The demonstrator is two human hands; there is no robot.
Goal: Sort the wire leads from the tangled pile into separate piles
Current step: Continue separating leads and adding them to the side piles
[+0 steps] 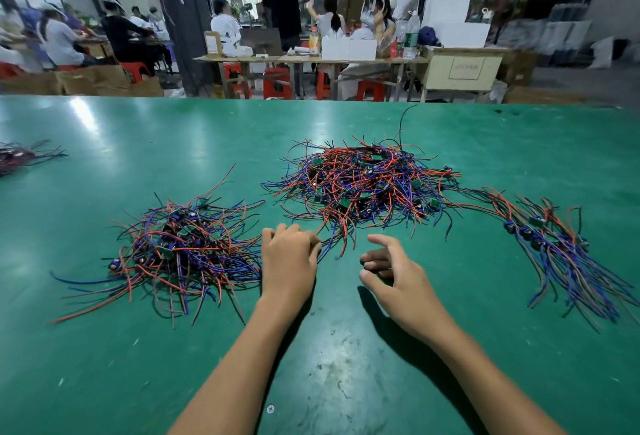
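A big tangled pile of red, blue and black wire leads with small green boards (363,185) lies in the middle of the green table (138,130). A second pile (180,251) sits at the left, and a combed-out row of leads (557,247) at the right. My left hand (289,261) is between the left and middle piles, fingers curled down, pinching the ends of leads that trail from the middle pile. My right hand (391,272) hovers just right of it above bare table, fingers loosely bent, holding nothing.
A small dark bunch of leads (20,157) lies at the table's far left edge. One black wire (403,123) sticks up behind the middle pile. Beyond the table's far edge are people at workbenches, red stools (277,83) and cardboard boxes.
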